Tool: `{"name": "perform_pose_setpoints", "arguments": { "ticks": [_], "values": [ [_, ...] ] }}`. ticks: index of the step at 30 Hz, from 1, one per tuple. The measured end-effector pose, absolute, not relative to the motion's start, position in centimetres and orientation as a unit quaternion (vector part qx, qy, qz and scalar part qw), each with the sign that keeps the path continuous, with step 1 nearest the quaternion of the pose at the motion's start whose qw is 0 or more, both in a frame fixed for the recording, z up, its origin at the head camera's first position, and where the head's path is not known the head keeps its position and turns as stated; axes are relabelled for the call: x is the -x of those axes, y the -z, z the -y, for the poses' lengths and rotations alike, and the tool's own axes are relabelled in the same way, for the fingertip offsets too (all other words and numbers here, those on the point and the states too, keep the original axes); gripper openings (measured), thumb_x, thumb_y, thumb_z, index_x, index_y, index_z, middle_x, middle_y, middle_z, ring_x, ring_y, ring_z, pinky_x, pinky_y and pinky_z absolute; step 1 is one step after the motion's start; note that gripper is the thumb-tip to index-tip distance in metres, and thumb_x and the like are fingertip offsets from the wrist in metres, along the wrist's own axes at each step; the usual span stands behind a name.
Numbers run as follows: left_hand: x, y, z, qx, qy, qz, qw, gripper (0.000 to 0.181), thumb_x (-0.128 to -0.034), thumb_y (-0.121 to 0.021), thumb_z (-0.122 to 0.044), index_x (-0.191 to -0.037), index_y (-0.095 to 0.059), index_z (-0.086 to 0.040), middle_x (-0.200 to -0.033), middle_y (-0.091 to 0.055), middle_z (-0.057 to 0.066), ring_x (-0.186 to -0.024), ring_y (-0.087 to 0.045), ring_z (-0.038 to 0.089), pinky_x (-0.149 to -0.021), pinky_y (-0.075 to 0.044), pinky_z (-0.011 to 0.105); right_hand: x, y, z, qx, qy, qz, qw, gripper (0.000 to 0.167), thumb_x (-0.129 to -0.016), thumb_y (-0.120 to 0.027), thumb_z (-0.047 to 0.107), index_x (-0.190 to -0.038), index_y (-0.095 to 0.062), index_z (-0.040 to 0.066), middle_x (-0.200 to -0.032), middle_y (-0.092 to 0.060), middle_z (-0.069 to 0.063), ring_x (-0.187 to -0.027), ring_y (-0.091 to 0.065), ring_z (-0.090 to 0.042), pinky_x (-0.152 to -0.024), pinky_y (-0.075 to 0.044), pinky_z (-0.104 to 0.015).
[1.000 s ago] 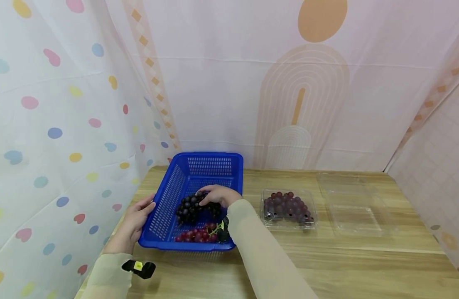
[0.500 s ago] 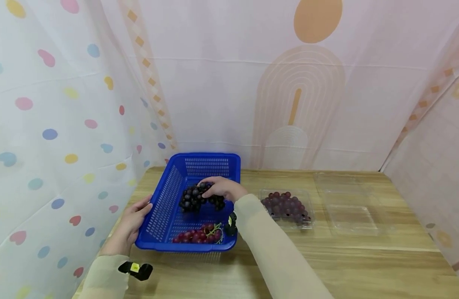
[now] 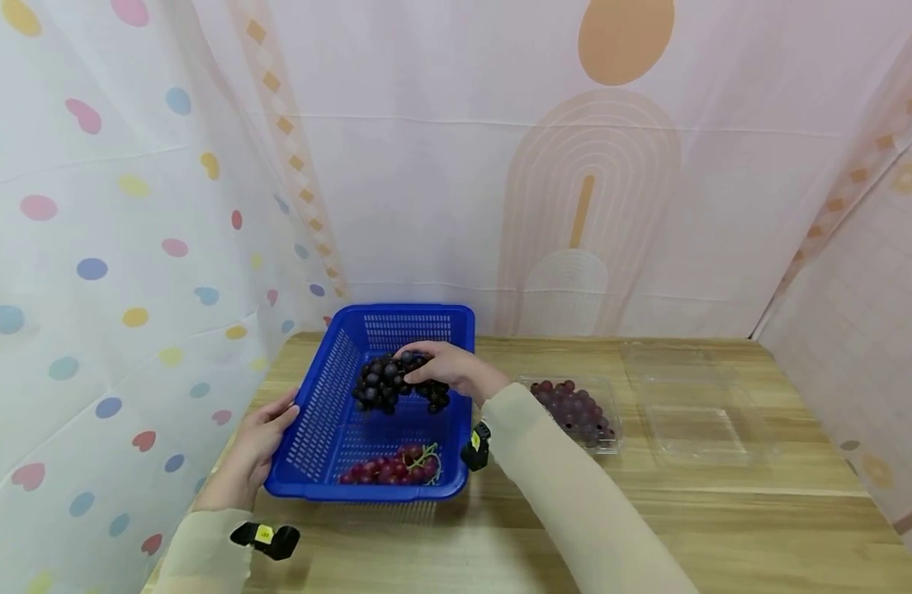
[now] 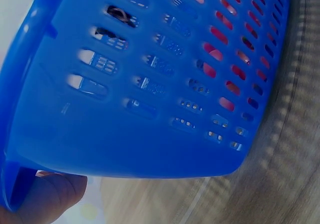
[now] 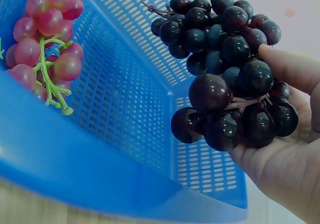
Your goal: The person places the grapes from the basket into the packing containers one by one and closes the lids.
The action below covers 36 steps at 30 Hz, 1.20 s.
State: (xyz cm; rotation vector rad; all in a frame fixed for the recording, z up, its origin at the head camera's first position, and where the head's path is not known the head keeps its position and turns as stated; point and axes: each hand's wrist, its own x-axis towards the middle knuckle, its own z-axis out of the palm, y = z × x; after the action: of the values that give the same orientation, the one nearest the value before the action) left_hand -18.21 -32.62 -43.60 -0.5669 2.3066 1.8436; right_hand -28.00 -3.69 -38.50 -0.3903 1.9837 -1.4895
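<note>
In the head view a blue basket (image 3: 362,492) stands at the left of the table. The left hand (image 3: 249,451) grips its left rim; in the left wrist view part of that hand (image 4: 52,196) shows at the basket's edge. The right hand (image 3: 456,369) holds a bunch of black grapes (image 3: 381,384) above the basket's floor. Seen in the right wrist view, thumb and fingers of the right hand (image 5: 285,149) close round the black grapes (image 5: 235,54). A bunch of red grapes (image 3: 389,469) with green stems lies at the basket's near end.
Right of the basket, a clear box (image 3: 611,412) with dark red grapes (image 3: 574,410) stands on the wooden table (image 3: 782,528), partly behind the right sleeve. Farther right lies an opened clear container (image 3: 696,433). Patterned curtains (image 3: 411,181) hang behind and beside the table.
The right hand has lifted the black grapes up from the basket's floor and moved slightly away from the red bunch. The left hand keeps its grip on the rim.
</note>
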Motion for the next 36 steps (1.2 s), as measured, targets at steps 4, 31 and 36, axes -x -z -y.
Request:
{"name": "perform_pose_setpoints", "arguments": {
  "ticks": [4,31,36],
  "values": [
    [18.2,43.7,32.7,0.185,-0.612,-0.766,0.068,0.055,-0.1007,-0.044,-0.027,-0.150,-0.024,-0.016,-0.154,-0.023,0.016,-0.085,-0.052,-0.008,-0.074,-0.046,0.016,27.8,38.3,3.2,0.155,0.579,-0.742,0.299,0.036,-0.086,-0.068,0.008,-0.119,-0.064,0.024,-0.140,-0.045,-0.002,-0.125,-0.045,-0.025,-0.104,-0.035,-0.049],
    [17.9,43.8,33.1,0.181,-0.614,-0.766,0.062,0.056,-0.0998,-0.047,-0.028,-0.150,-0.025,-0.015,-0.148,-0.030,0.015,-0.085,-0.055,-0.007,-0.074,-0.049,0.018,25.0,37.0,-2.3,0.208,0.592,-0.763,0.157,0.038,-0.090,-0.064,0.012,-0.125,-0.060,0.023,-0.150,-0.037,-0.001,-0.142,-0.022,-0.025,-0.109,-0.028,-0.055],
    [18.0,43.9,33.2,0.182,-0.613,-0.767,0.060,0.055,-0.1002,-0.046,-0.027,-0.150,-0.025,-0.016,-0.149,-0.030,0.017,-0.085,-0.054,-0.008,-0.075,-0.048,0.016,24.8,37.2,-3.6,0.241,0.579,-0.770,0.114,0.037,-0.091,-0.063,0.013,-0.126,-0.059,0.023,-0.148,-0.039,-0.004,-0.139,-0.028,-0.027,-0.106,-0.034,-0.051]
  ]
}}
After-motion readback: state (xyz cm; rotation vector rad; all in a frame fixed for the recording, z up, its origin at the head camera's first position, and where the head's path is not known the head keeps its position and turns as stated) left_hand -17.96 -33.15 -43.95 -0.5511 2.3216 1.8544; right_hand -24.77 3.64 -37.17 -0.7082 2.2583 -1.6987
